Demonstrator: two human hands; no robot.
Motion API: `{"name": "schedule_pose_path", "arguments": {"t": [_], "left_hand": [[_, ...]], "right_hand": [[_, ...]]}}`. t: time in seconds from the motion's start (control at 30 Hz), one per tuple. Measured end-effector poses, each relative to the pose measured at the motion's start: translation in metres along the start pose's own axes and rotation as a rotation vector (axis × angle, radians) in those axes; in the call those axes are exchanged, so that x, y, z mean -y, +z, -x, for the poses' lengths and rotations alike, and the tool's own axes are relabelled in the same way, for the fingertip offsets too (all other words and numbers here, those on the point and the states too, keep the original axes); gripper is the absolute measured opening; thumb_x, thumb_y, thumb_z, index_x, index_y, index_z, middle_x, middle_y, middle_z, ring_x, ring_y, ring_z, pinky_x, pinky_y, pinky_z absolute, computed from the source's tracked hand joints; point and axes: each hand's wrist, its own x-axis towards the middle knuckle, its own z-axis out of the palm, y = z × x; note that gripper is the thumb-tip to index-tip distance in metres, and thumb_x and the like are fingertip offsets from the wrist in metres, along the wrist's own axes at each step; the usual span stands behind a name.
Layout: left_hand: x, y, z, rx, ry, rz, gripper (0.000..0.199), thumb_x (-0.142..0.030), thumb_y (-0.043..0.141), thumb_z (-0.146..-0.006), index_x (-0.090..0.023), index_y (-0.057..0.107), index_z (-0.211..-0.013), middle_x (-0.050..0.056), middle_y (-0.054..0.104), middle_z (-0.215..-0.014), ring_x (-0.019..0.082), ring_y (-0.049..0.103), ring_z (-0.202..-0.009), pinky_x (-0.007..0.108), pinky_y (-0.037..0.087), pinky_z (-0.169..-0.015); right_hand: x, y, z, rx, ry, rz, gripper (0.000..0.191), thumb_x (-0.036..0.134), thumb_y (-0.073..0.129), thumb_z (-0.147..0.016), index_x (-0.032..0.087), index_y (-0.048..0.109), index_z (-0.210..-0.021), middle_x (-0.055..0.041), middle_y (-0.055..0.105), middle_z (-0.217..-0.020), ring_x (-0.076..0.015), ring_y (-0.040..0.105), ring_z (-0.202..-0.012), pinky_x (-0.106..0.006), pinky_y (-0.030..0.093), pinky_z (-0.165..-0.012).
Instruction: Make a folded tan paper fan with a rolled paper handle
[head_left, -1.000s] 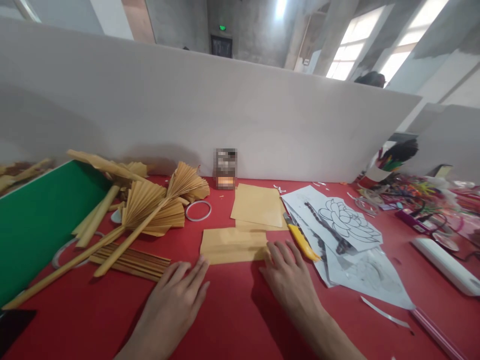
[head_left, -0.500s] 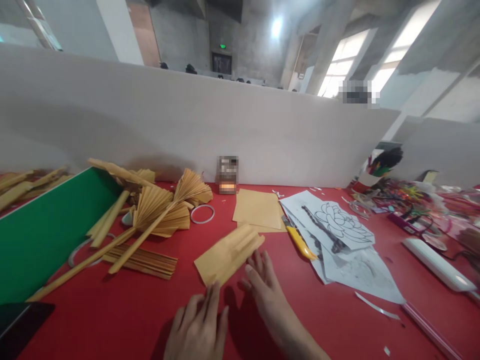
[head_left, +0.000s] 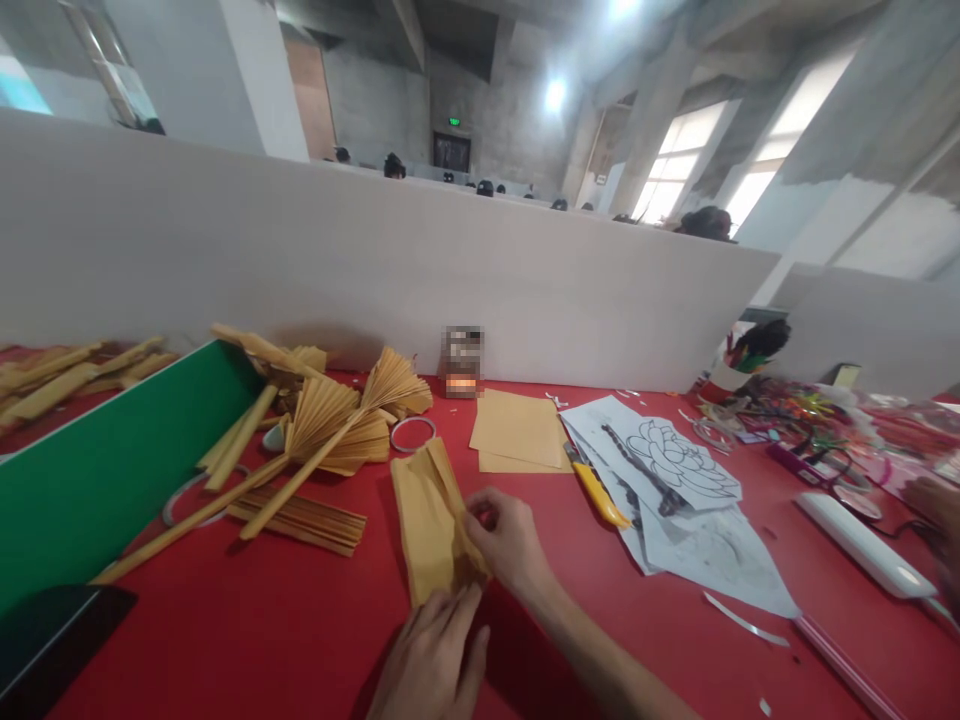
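Note:
A folded sheet of tan kraft paper (head_left: 420, 520) lies lengthwise in front of me, its right side raised in a crease. My left hand (head_left: 433, 655) rests with outstretched fingers on the near end of the sheet. At the right edge, my right hand (head_left: 510, 540) pinches the paper between thumb and curled fingers. To the left are pleated paper fans (head_left: 322, 410) on rolled paper stems and a flat pleated strip (head_left: 300, 520). Beyond the sheet lie square tan papers (head_left: 517, 430), with a yellow utility knife (head_left: 600, 490) to their right.
A green board (head_left: 127, 450) stands at left, with a black object (head_left: 60, 640) near it. A tape ring (head_left: 413, 434) lies behind the sheet. White drawings (head_left: 675, 460), a white device (head_left: 862, 545) and clutter fill the right. A white partition (head_left: 525, 290) closes the back.
The kraft paper has turned to point more directly away from me. My right hand has gone from spread fingers beside it to pinching its right edge, which now lifts.

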Motion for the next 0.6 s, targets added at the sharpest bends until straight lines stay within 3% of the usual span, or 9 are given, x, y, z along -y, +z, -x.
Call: {"name": "schedule_pose_path", "arguments": {"t": [0.1, 0.17, 0.27, 0.33, 0.43, 0.5, 0.6], "left_hand": [[0.009, -0.029, -0.018, -0.158, 0.076, -0.054, 0.044, -0.017, 0.046, -0.103, -0.023, 0.061, -0.144, 0.005, 0.08, -0.117, 0.024, 0.075, -0.098, 0.035, 0.057, -0.085], [0.019, -0.051, -0.033, -0.272, 0.105, -0.124, 0.051, -0.013, 0.049, -0.103, -0.025, 0.053, -0.152, 0.006, 0.075, -0.132, 0.027, 0.07, -0.115, 0.042, 0.05, -0.102], [0.039, -0.066, -0.056, -0.37, 0.157, -0.263, 0.058, -0.012, 0.052, -0.103, -0.032, 0.046, -0.157, 0.007, 0.068, -0.142, 0.029, 0.064, -0.127, 0.047, 0.04, -0.114], [0.054, -0.057, -0.07, -0.293, 0.235, -0.291, 0.055, -0.012, 0.049, -0.104, -0.032, 0.049, -0.155, 0.007, 0.067, -0.143, 0.026, 0.063, -0.129, 0.043, 0.039, -0.115], [0.074, -0.028, -0.083, -0.154, 0.306, -0.293, 0.044, -0.01, 0.05, -0.103, -0.026, 0.063, -0.142, 0.009, 0.072, -0.132, 0.026, 0.065, -0.124, 0.042, 0.044, -0.108], [0.083, -0.012, -0.084, -0.082, 0.302, -0.278, 0.04, -0.008, 0.049, -0.101, -0.023, 0.068, -0.133, 0.01, 0.073, -0.13, 0.027, 0.065, -0.122, 0.043, 0.046, -0.104], [0.088, -0.001, -0.082, 0.017, 0.28, -0.23, 0.032, -0.007, 0.049, -0.102, -0.021, 0.071, -0.118, 0.01, 0.074, -0.121, 0.026, 0.066, -0.114, 0.041, 0.047, -0.096]], "right_hand": [[0.016, -0.019, -0.007, -0.134, -0.186, 0.276, 0.013, 0.02, 0.059, -0.092, 0.022, 0.072, -0.093, -0.0027, 0.075, -0.086, -0.0186, 0.066, -0.076, -0.029, 0.048, -0.07], [0.025, -0.036, -0.009, -0.31, -0.379, 0.538, 0.02, 0.022, 0.053, -0.1, 0.024, 0.073, -0.1, -0.006, 0.076, -0.098, -0.0242, 0.065, -0.092, -0.039, 0.046, -0.086], [0.027, -0.054, -0.009, -0.293, -0.601, 0.818, 0.029, 0.02, 0.044, -0.108, 0.028, 0.069, -0.12, -0.0078, 0.074, -0.117, -0.0274, 0.061, -0.108, -0.046, 0.038, -0.098], [0.018, -0.054, -0.007, -0.206, -0.684, 0.942, 0.031, 0.017, 0.041, -0.108, 0.027, 0.069, -0.116, -0.0079, 0.074, -0.111, -0.0262, 0.061, -0.104, -0.045, 0.037, -0.096], [-0.007, -0.043, -0.003, -0.106, -0.771, 1.041, 0.03, 0.011, 0.043, -0.106, 0.024, 0.069, -0.098, -0.0064, 0.07, -0.092, -0.0241, 0.059, -0.091, -0.042, 0.038, -0.089], [-0.026, -0.036, -0.001, -0.035, -0.829, 1.046, 0.027, 0.009, 0.046, -0.105, 0.023, 0.067, -0.095, -0.0054, 0.068, -0.089, -0.0236, 0.059, -0.089, -0.04, 0.039, -0.088], [-0.044, -0.034, -0.001, 0.05, -0.805, 0.98, 0.021, 0.012, 0.051, -0.105, 0.022, 0.066, -0.096, -0.0039, 0.069, -0.09, -0.0216, 0.06, -0.086, -0.037, 0.04, -0.085]]}}
